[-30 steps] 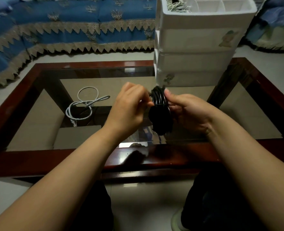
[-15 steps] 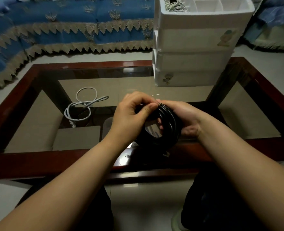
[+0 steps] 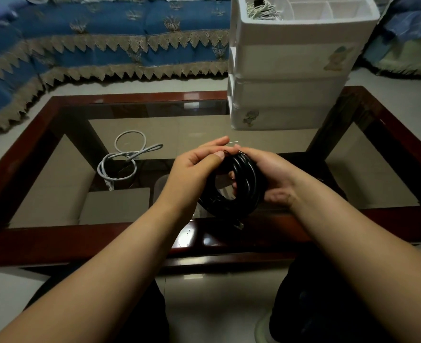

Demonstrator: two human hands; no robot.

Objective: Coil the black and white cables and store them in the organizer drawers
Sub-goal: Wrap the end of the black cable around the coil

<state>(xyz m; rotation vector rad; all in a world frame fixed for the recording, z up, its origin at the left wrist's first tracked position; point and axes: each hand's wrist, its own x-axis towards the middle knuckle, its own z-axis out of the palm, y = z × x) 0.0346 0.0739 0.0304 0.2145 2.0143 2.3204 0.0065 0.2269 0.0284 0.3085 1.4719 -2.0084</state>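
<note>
Glass-topped desk (image 3: 56, 238) with dark red wooden frame; blue sofa cover behind it.

White organizer (image 3: 288, 70) stands on the far right of the desk. All three drawer fronts look closed. Open top tray already holds a bundle of pale cable (image 3: 264, 8) in its left compartment; the other compartments look empty.

Black cable (image 3: 241, 189) is wound into a thick multi-turn ring, held above the near edge of the desk. Ring stands roughly on edge, its opening facing the left hand and slightly toward the camera; its axis runs roughly left-right. One plug end hangs below the ring.

Right hand (image 3: 271, 174): grip wrapped around the right side of the ring, fingertips showing through the opening. Left hand (image 3: 194, 169): thumb and fingers pinched at the ring's top, apparently on a thin tie; too small to confirm.

White cable (image 3: 125, 159) lies loose on the glass, well left of the hands, only loosely looped.

Judgement: black coil wound, not stored. White cable not yet coiled. Roughly midway.
</note>
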